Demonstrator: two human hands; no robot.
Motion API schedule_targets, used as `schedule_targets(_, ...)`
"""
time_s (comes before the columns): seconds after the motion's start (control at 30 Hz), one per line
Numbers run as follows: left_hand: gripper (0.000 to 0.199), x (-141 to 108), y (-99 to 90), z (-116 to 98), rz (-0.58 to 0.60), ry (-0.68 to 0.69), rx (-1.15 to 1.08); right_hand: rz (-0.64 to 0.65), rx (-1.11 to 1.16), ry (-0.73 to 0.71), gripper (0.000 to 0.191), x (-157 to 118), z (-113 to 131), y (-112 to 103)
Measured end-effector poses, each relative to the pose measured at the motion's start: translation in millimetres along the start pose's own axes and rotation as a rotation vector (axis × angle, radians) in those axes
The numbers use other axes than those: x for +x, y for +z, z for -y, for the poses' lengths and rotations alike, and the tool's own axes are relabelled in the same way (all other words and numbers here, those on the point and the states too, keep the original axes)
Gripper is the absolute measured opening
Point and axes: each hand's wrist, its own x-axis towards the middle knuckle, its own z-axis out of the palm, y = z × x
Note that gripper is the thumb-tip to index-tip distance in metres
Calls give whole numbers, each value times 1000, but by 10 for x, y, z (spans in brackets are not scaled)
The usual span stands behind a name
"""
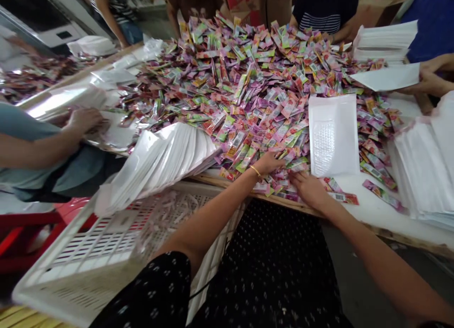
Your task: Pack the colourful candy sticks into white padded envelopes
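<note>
A big heap of small colourful snack packets (244, 89), pink, purple and green, covers the table before me. My left hand (270, 164), with a gold bracelet at the wrist, is at the near edge of the heap, its fingers bent round some packets and partly hidden among them. Just to its right, my right hand (308, 188) touches the packets with fingers stretched out and apart. Beyond the right hand lies a white bubble mailer (333, 135), flat on the heap. A few loose packets (343, 197) are on the tabletop beside that hand.
Stacked white mailers (170, 160) lean at the table's left edge above a white plastic crate (88, 266). More mailers (422, 164) stand at right. A co-worker's hand (83, 119) works at left; another person's hands (434, 77) hold a mailer at right. Other people stand behind the heap.
</note>
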Motion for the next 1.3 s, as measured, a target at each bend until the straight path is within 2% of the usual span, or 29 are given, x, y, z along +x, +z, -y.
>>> schedule_targets(0.13,14,-139,-19,80,174,-113,-417,109,-77,62,30,173,37,-133)
schedule_targets(0.2,18,-187,-42,111,219,-155,-565,169,-30,196,28,136,35,-211)
schedule_targets(0.27,19,-213,-65,141,233,-172,-617,246,75,369,27,52,51,-243)
schedule_targets(0.33,15,-216,-76,169,242,-173,-644,315,207,460,28,-20,88,-240)
schedule_targets(0.4,10,-206,-71,190,226,-179,-667,363,257,460,30,-38,144,-231)
schedule_targets(0.5,10,-189,-47,213,183,-214,-692,405,162,423,36,34,222,-243)
schedule_targets(0.57,10,-188,-38,227,158,-226,-698,422,122,399,33,99,234,-262)
schedule_targets(0.73,6,-216,-86,260,126,-243,-711,448,95,400,25,34,27,-361)
schedule_targets(0.8,6,-232,-108,252,108,-228,-740,425,82,453,26,-107,-147,-463)
schedule_targets(0.87,9,-251,-86,218,71,-200,-748,340,118,531,27,-273,-320,-589)
schedule_targets(0.97,14,-292,97,111,38,-128,-732,151,362,626,29,-451,-447,-725)
schedule_targets(1.03,17,-328,313,22,42,-130,-759,29,603,671,33,-468,-407,-723)
schedule_targets(1.1,21,-354,541,-51,57,-202,-842,-66,822,704,37,-421,-297,-652)
schedule_targets(1.17,25,-356,710,-84,54,-294,-940,-107,971,687,38,-361,-177,-552)
schedule_targets(1.23,24,-343,783,-78,11,-358,-979,-104,1064,649,41,-328,-103,-463)
schedule_targets(1.3,20,-339,790,-53,-86,-344,-963,-126,1096,673,46,-319,-90,-398)
